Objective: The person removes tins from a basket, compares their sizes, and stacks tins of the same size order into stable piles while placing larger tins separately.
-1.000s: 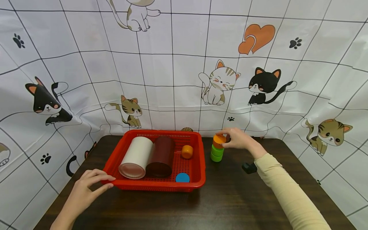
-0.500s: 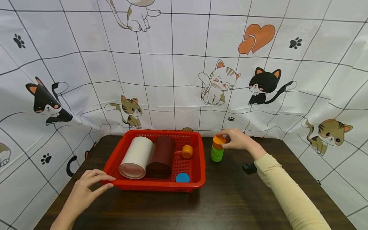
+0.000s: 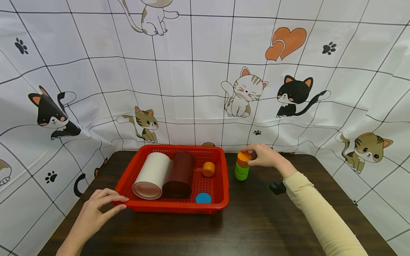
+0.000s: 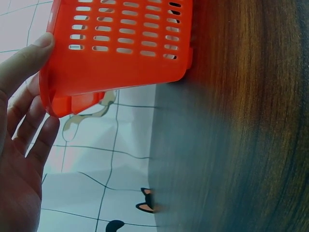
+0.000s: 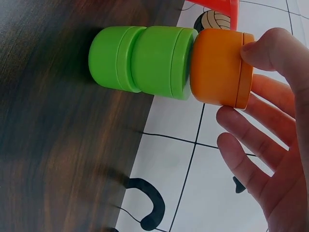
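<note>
In the head view my right hand (image 3: 263, 155) pinches a small round orange jar (image 3: 242, 159) between thumb and fingers. Two green jars (image 3: 241, 171) stand stacked on the table directly under it. The right wrist view shows the orange jar (image 5: 216, 67) right at the top of the upper green jar (image 5: 157, 60), slightly tilted and off-centre. My left hand (image 3: 94, 211) grips the front left corner of a red plastic basket (image 3: 173, 205). Seen from the left wrist, the thumb (image 4: 43, 41) lies on the basket's rim, with the other fingers around the corner.
Inside the basket lie a white cylinder (image 3: 153, 174), a dark brown cylinder (image 3: 180, 174), an orange jar (image 3: 208, 169) and a blue round piece (image 3: 203, 198). Dark wooden table (image 3: 250, 227) runs back to a cat-print sheet (image 3: 205, 89). A black object (image 3: 277, 187) shows below the right wrist.
</note>
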A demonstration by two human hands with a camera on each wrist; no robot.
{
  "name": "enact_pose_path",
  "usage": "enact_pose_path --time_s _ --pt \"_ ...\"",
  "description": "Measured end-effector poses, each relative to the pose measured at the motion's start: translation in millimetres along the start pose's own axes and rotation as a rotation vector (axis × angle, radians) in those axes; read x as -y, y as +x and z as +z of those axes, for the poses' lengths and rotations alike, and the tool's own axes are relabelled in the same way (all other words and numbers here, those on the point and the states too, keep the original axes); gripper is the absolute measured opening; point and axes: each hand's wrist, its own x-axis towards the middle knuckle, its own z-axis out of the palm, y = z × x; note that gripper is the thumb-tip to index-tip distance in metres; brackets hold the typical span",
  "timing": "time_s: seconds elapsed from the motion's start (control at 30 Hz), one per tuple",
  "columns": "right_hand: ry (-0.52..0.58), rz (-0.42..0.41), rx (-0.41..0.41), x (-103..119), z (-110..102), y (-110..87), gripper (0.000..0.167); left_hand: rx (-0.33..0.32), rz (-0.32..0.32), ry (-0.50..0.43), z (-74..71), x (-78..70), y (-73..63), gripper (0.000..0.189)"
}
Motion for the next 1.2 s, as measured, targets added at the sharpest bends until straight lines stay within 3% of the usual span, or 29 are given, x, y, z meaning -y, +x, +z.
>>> enact_pose_path --time_s 1.2 --pt "0.007 -0.007 0.031 -4.7 2.0 0.3 0.047 -0.010 0.004 -0.010 0.5 0.4 -0.1 0.045"
